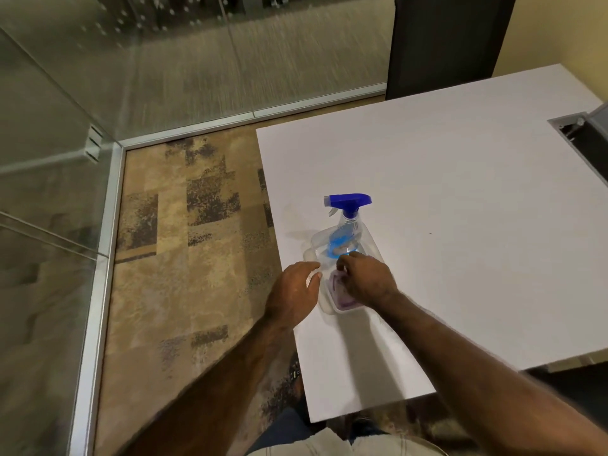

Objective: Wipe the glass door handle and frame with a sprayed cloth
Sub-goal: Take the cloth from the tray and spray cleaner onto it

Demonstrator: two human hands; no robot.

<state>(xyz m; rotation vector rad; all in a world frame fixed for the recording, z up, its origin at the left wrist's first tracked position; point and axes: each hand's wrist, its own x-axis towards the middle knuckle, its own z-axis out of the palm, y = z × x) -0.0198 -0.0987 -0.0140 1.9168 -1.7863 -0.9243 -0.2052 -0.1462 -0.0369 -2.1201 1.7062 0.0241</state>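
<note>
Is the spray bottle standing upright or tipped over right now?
Upright. The spray bottle stands in the clear plastic tray on the white table, its blue trigger head on top, with a little blue liquid at its base.

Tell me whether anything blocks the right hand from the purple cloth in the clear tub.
Nothing visible does. The right hand already reaches into the open clear plastic tub onto the purple cloth. The blue-topped spray bottle stands behind, and the left hand rests at the tub's left side.
</note>
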